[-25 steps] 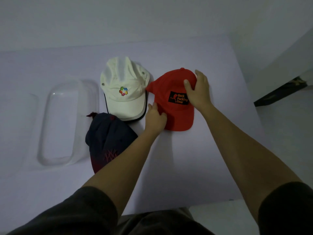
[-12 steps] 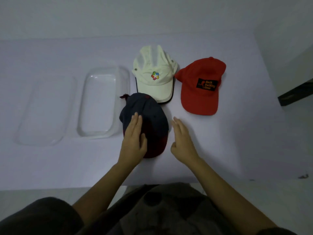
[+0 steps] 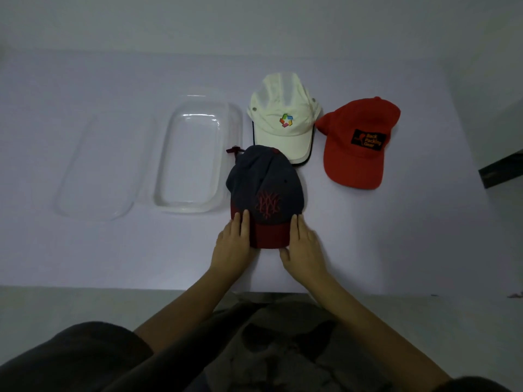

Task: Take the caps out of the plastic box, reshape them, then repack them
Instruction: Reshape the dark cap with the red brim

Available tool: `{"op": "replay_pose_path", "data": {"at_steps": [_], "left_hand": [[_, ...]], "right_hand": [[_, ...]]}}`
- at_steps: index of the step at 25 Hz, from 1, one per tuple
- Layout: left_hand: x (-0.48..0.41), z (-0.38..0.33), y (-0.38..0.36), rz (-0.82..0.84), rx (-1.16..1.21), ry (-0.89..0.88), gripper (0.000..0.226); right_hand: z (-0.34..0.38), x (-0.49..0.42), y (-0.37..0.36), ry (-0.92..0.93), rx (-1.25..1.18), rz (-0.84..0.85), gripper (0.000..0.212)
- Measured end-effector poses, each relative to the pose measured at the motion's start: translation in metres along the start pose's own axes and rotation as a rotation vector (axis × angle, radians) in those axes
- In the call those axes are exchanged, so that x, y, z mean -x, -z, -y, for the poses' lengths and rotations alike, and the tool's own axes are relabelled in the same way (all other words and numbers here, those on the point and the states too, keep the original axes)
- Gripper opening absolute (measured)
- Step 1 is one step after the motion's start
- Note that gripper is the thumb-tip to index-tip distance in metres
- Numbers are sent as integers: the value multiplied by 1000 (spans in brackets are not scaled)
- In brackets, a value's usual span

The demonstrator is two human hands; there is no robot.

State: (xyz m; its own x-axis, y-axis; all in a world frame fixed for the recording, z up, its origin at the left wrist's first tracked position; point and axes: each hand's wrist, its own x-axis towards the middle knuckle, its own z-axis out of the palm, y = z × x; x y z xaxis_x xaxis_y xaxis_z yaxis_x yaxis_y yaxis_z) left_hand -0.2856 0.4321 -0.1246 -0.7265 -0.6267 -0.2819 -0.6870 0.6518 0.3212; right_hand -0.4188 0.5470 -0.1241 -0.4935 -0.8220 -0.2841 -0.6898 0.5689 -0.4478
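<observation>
Close to the front edge of the pale worktop (image 3: 382,239), the left hand (image 3: 233,246) and right hand (image 3: 305,247) flank the dark red brim of a navy fabric cap (image 3: 266,190) — fingers straight, lying along its sides, not curled round it. Just left sits the empty clear plastic box (image 3: 169,142), with a clear lid (image 3: 93,171) nearer the left edge. Farther back, a white cap (image 3: 283,120) touches the navy crown, and a red cap with a black patch (image 3: 359,154) lies towards the right edge.

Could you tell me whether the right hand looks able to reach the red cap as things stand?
Probably yes: the red cap lies uncovered beyond the right hand, with only bare table between.
</observation>
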Motion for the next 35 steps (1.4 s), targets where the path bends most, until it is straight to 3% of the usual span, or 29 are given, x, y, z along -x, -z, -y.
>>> {"op": "replay_pose_path", "data": {"at_steps": [4, 8, 10, 13, 17, 21, 25, 28, 32, 35], "left_hand": [[-1, -5, 3, -91, -286, -59, 70], [11, -18, 0, -196, -282, -165, 63], [10, -20, 0, -235, -291, -203, 66], [-5, -25, 8, -248, -223, -79, 62], [-13, -39, 14, -195, -111, 21, 53], [-8, -39, 22, -299, 25, -41, 65], [-17, -39, 33, -334, -18, -67, 69], [-24, -39, 42, -321, -190, -69, 77], [-34, -39, 52, -413, -265, -99, 64], [-37, -42, 57, -449, -229, -140, 67]], "right_hand": [[5, 7, 2, -9, 28, -27, 80], [8, 0, 16, -225, -17, -79, 81], [9, -3, 24, -259, 128, -127, 75], [14, -1, 29, -219, 307, -151, 58], [16, 0, 44, -187, 148, -210, 62], [1, -3, 55, -61, 51, -278, 22], [5, -11, 58, -116, 80, -319, 32], [12, -14, 64, -98, 87, -334, 39], [23, -11, 75, -133, 198, -280, 55], [30, -13, 74, -129, 330, -335, 38]]}}
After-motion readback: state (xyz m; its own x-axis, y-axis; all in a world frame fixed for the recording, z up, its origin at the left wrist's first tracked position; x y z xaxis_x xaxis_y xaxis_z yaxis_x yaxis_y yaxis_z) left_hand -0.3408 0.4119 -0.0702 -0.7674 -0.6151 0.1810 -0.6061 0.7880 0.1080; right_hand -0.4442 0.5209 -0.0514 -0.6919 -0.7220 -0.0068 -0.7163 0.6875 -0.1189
